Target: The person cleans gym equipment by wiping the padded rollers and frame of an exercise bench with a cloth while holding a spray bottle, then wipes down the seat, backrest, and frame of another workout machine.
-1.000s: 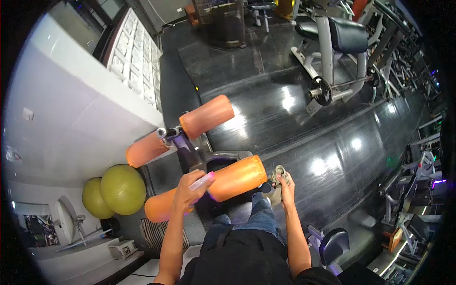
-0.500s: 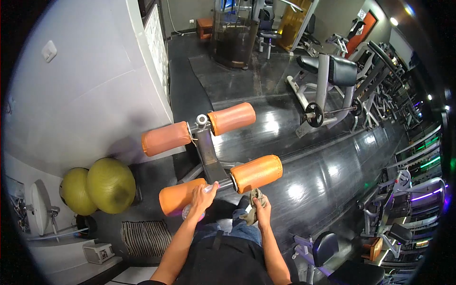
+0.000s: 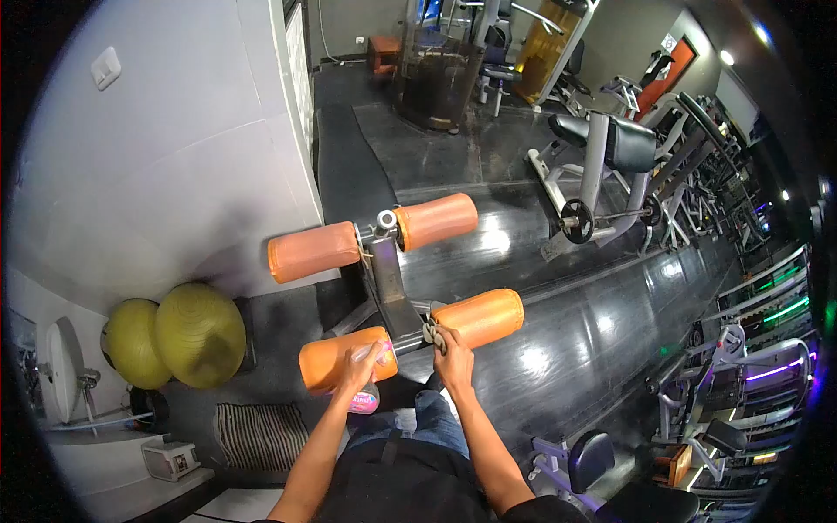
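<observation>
Two near orange foam rollers, the left one [image 3: 336, 359] and the right one [image 3: 488, 317], sit on a metal bar [image 3: 410, 342] of a gym machine. My left hand [image 3: 359, 370] is closed around the neck of a spray bottle [image 3: 364, 399] with a pink label, in front of the left roller. With my right hand [image 3: 453, 359] I hold a greyish-green cloth [image 3: 432, 333] against the bar beside the right roller. Farther off, two faded orange rollers [image 3: 314, 252] flank the top of the machine's upright [image 3: 388, 279].
Two green exercise balls [image 3: 200, 336] rest by the wall at the left, near a striped mat [image 3: 260, 436]. A bench machine [image 3: 602, 166] with a small weight plate stands at the upper right. A black-padded seat [image 3: 591, 460] is at the lower right.
My right hand has moved left and up, bringing the cloth from below the right roller onto the bar. My left hand with the bottle has shifted slightly left and down, away from the bar.
</observation>
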Tool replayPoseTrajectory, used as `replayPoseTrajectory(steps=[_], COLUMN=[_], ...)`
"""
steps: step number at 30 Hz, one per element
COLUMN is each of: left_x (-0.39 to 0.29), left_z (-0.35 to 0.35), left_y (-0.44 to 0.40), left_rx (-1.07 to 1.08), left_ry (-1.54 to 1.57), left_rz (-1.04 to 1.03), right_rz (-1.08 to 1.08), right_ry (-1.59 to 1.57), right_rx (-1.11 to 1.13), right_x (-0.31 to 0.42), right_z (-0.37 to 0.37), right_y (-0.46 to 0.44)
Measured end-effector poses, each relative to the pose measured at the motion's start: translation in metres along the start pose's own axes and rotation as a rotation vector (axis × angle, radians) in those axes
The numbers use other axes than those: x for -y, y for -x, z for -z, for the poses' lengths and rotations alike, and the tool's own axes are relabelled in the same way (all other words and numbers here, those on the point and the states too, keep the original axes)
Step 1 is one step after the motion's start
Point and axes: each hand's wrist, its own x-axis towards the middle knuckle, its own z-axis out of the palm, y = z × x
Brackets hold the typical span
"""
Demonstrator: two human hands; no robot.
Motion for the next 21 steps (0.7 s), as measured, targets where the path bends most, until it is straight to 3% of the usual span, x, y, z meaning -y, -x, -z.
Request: replayPoseTrajectory(steps=[5,8,9,13,17,19,21], left_x=[0.007,0.013,0.014,0.013,0.015,0.014,0.017], left_z=[0.000,0.001,0.001,0.001,0.002,0.003,0.003], left_y=[0.007,0.008,0.007,0.007,0.006,0.006,0.004], left_rx=[0.052,0.061,0.069,0.072,0.068,0.095,0.096], left_ry=[-0.003,0.045,0.034,0.056,0.062,0.031,0.053], left_rz=[-0.066,-0.085,-0.093,-0.069,-0.064,-0.074,-0.053], right_rz=[-0.024,-0.042,-0.010,0.019,-0.108,-0.087,0.061], right_ry=[0.124,-0.079,-0.072,-0.033,0.061,0.107,-0.064], right_rx=[-0.016,-0.022,0.120,0.228,0.149,0.153,0.052], right_x=[0.020,0.023,0.031,0.035,0.012,0.020,0.017], right_z=[-0.030,-0.050,-0.051,-0.045,-0.020,-0.028,-0.045], right_y=[0.006,0.005,0.003,-0.006,-0.021,-0.012,-0.002])
